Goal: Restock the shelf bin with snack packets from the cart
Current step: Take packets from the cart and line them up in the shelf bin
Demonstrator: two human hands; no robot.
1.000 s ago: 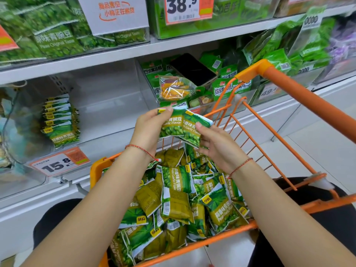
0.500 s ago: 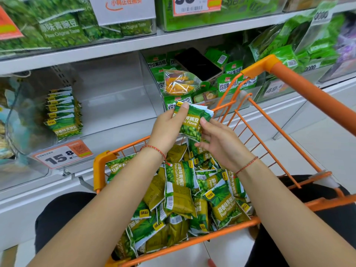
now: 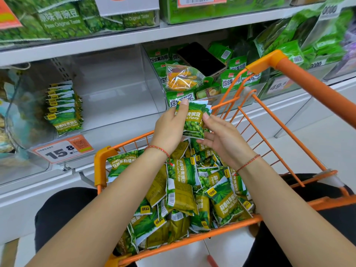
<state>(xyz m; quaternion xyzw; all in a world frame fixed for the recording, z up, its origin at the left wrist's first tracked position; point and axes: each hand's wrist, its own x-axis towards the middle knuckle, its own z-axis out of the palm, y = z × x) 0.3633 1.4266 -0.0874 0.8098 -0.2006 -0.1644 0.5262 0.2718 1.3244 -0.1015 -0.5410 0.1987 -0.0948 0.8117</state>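
Note:
A small stack of green garlic pea packets point(image 3: 194, 120) is held upright above the far end of the orange cart point(image 3: 100, 166). My left hand point(image 3: 169, 130) grips the stack from the left, thumb on top. My right hand point(image 3: 221, 137) touches its right edge and underside with fingers spread. Several more of the same packets point(image 3: 185, 193) lie heaped in the cart. The clear shelf bin point(image 3: 119, 89) ahead on the left holds one upright row of packets point(image 3: 63, 106) against its left side.
A 15.8 price tag point(image 3: 62, 149) hangs on the bin's front. The neighbouring bin on the right holds mixed green snack bags point(image 3: 183, 78) and a black phone point(image 3: 201, 58). The cart handle point(image 3: 316, 89) runs along the right. My knees flank the cart.
Both hands have squared the packets together into a tighter upright stack. The view has dipped and shifted, so the shelf sits higher in the frame.

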